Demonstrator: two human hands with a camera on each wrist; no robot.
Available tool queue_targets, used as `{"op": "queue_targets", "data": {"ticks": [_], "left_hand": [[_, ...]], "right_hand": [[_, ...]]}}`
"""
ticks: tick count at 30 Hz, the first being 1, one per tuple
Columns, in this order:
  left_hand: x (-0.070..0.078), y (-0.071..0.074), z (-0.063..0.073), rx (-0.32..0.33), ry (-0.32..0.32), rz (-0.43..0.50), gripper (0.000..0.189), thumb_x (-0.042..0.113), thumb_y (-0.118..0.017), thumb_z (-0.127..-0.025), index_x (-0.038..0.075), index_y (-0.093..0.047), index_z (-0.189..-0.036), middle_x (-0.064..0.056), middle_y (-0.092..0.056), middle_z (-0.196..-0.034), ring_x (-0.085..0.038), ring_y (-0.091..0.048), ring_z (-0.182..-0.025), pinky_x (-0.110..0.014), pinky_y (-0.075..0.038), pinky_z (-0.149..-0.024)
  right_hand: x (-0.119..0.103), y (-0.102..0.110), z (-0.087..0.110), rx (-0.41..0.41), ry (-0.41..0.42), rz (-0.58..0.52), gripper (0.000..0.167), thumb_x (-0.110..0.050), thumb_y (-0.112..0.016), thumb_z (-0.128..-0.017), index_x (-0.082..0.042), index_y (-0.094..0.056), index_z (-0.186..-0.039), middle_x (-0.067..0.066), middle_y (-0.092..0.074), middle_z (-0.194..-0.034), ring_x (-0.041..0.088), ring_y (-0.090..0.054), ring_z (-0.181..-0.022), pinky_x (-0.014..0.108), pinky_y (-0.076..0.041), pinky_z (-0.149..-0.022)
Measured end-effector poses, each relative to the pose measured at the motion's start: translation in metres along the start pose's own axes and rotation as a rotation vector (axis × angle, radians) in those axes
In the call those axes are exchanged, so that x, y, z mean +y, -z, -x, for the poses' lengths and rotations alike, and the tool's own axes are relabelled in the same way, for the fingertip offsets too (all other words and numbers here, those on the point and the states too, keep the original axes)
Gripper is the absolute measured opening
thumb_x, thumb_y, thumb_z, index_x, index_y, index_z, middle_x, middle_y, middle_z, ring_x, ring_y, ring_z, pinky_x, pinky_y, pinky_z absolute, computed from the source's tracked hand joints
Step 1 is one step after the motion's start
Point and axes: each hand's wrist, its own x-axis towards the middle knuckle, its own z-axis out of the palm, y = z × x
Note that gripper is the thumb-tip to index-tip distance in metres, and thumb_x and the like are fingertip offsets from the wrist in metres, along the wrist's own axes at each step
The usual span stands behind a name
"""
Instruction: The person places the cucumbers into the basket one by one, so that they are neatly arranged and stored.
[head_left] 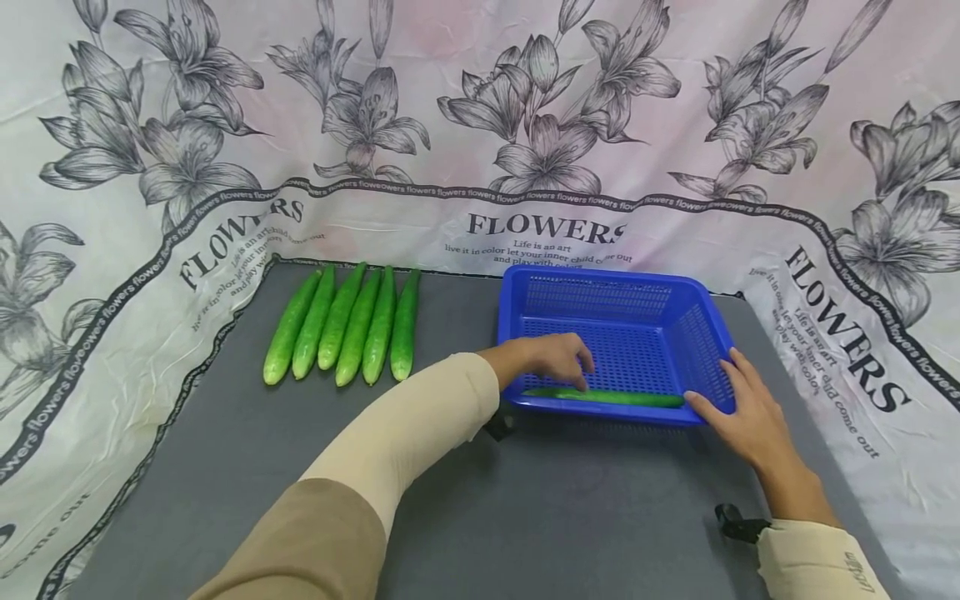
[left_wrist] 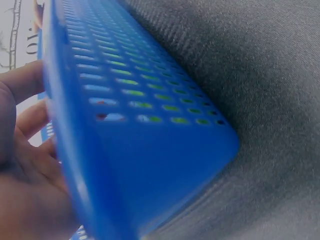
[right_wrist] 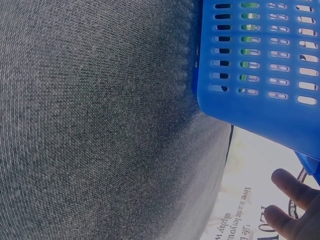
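A green cucumber (head_left: 615, 397) lies along the near wall inside a blue perforated plastic basket (head_left: 600, 277). My left hand (head_left: 555, 357) reaches over the basket's left side, with loosely bent fingers just above the cucumber's left part. In the left wrist view, those fingers (left_wrist: 31, 120) show behind the basket's rim. At the near right corner, my right hand (head_left: 750, 410) rests with spread fingers along the right rim and its thumb at the near corner, by the cucumber's right end. Two straight fingers (right_wrist: 294, 189) appear below the basket's wall in the right wrist view.
Several cucumbers (head_left: 360, 327) lie side by side at the back left of the dark grey tabletop (head_left: 570, 508). A white cloth (head_left: 420, 225) printed with flowers and lettering hangs behind and along both sides. The basket stands close to the back edge.
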Motion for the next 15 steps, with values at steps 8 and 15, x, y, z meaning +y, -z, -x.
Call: {"op": "queue_targets", "data": {"ticks": [8,15], "left_hand": [[0.005,0.012,0.019,0.040,-0.090,0.214,0.031,0.013,-0.072,-0.088,0.007,-0.066,-0.118,-0.003,-0.063,-0.110,-0.017,-0.061,-0.090,-0.030,-0.050,-0.061],[0.005,0.021,0.040,0.081,-0.104,0.379,0.029,0.016,-0.074,-0.087,0.013,-0.068,-0.115,0.000,-0.065,-0.105,-0.019,-0.063,-0.088,-0.037,-0.055,-0.071]], "right_hand": [[0.003,-0.001,0.000,0.004,0.010,0.002,0.082,-0.043,-0.060,-0.092,0.010,-0.028,-0.146,0.022,-0.014,-0.156,0.052,-0.021,-0.134,0.075,-0.024,-0.092],[0.002,-0.001,0.000,0.007,0.010,0.000,0.081,-0.043,-0.059,-0.093,0.010,-0.028,-0.146,0.022,-0.014,-0.156,0.052,-0.021,-0.134,0.075,-0.023,-0.092]]}}
